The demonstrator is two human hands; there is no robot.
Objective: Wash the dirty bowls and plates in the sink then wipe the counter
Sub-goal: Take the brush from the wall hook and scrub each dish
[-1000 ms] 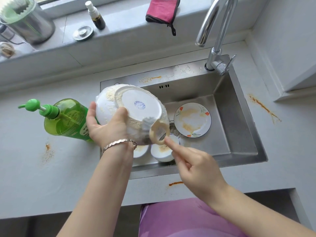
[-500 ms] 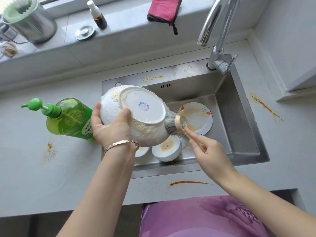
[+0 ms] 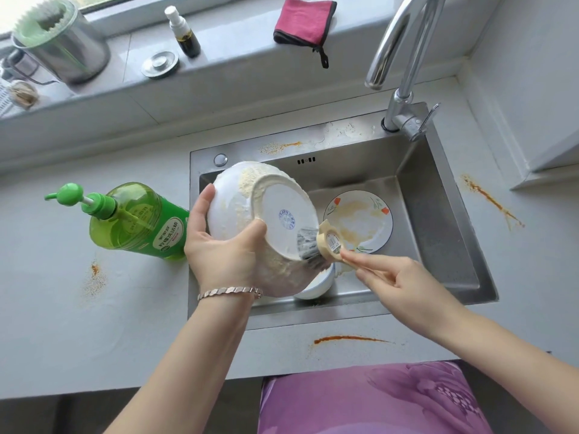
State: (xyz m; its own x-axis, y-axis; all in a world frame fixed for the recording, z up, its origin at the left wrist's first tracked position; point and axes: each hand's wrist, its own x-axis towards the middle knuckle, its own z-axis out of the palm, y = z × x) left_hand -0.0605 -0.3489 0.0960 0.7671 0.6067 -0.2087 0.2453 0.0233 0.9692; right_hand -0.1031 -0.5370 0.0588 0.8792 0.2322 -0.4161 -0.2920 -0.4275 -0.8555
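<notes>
My left hand (image 3: 228, 252) grips a large white bowl (image 3: 266, 214) over the left of the steel sink (image 3: 438, 220), its underside tilted up and smeared with yellowish suds. My right hand (image 3: 398, 286) holds a round dish brush (image 3: 319, 242) by its cream head, with the grey bristles pressed on the bowl's base rim. On the sink floor to the right lies a flower-patterned plate (image 3: 363, 223) stained orange. A small white bowl (image 3: 316, 285) peeks out under the big one.
A green dish soap pump bottle (image 3: 134, 220) stands left of the sink. The faucet (image 3: 404, 67) arches over the back right corner. Orange stains mark the counter (image 3: 351, 339) in front, left and right. A pink cloth (image 3: 304, 21), small bottle and metal cup sit on the window ledge.
The brush has slid from the bowl's lower side onto its base rim. The bowl tilted slightly, hiding more of the small bowls beneath.
</notes>
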